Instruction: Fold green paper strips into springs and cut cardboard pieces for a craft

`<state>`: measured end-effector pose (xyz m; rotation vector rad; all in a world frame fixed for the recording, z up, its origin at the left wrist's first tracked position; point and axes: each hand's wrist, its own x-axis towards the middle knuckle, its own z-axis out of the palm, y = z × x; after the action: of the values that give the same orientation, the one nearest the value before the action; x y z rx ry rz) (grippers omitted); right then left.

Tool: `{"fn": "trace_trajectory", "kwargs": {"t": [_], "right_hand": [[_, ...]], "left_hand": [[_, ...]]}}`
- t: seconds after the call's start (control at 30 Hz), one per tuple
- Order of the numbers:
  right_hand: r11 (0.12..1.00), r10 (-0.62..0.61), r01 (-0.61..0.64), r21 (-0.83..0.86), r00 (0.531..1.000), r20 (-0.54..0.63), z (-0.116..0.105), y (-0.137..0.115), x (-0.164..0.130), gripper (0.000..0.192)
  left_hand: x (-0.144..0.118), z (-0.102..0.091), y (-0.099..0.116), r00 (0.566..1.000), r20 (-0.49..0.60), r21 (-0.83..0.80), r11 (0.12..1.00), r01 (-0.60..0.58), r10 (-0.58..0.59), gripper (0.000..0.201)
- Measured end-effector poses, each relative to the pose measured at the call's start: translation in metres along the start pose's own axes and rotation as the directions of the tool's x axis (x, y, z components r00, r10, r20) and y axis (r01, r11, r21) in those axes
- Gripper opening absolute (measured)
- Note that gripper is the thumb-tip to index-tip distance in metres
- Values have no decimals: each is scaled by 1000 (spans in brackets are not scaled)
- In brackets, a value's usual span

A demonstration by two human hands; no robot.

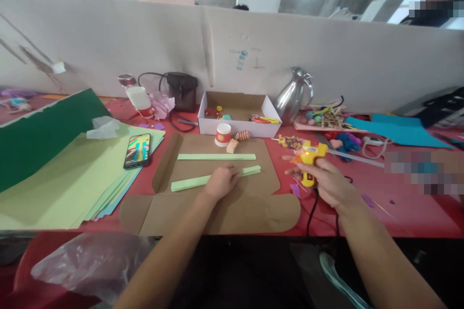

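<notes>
My left hand rests on the lower light green paper strip, its fingers curled and pressed onto it. That strip lies slightly tilted on an unfolded brown cardboard sheet. Above it, a second green strip lies straight across the cardboard. In my right hand is a yellow glue gun, its nozzle pointing left and its black cord hanging down. Folded orange paper springs and a red and white paper cup sit at the cardboard's far edge.
A white box with small craft items stands behind the cardboard, beside a metal jug. On the left, a phone lies on stacked coloured paper. Craft sticks and blue paper are at the right. A person's arm reaches in there.
</notes>
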<state>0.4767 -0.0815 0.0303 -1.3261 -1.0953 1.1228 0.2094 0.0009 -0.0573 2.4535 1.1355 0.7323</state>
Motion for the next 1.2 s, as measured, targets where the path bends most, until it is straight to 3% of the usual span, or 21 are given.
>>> {"fn": "trace_trajectory", "kwargs": {"t": [0.4,0.8,1.2], "right_hand": [[915,-2,59,-399,990,140,-6,26,-37,44],[792,2,50,-608,996,86,25,42,-7,41],[682,11,17,-732,999,34,24,42,4,34]], "left_hand": [[5,0,0,1000,-5,25,999,31,-31,17],[6,0,-2,1000,7,17,999,27,-28,16],[5,-3,1,1000,14,25,1000,12,-12,15]]}}
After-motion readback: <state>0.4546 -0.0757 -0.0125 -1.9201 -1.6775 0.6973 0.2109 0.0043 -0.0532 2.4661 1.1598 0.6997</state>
